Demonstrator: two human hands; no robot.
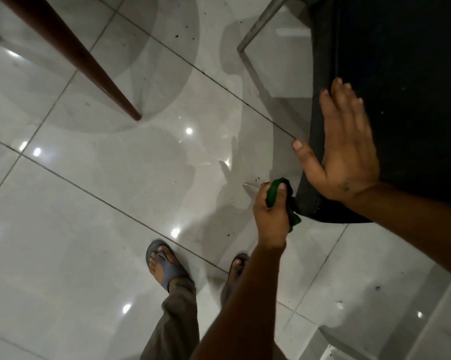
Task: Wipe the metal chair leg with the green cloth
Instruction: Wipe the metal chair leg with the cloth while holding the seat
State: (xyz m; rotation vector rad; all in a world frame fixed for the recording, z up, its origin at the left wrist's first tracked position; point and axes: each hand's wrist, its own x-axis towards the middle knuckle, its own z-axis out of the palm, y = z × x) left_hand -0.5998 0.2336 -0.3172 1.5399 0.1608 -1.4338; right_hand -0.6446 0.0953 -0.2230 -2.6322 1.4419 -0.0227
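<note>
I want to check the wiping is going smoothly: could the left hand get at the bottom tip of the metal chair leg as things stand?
Probably yes. The left hand, gripping the green cloth, sits just above the bare tip of the metal chair leg, and nothing lies between them.

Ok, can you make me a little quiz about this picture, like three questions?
1. True or false: the green cloth is lying loose on the floor.
2. Which hand rests flat on the black chair seat? A) left B) right C) neither
3. Fill in: the left hand wraps the cloth around the metal chair ____.

Key:
1. False; the left hand grips it.
2. B, the right hand.
3. leg
</note>
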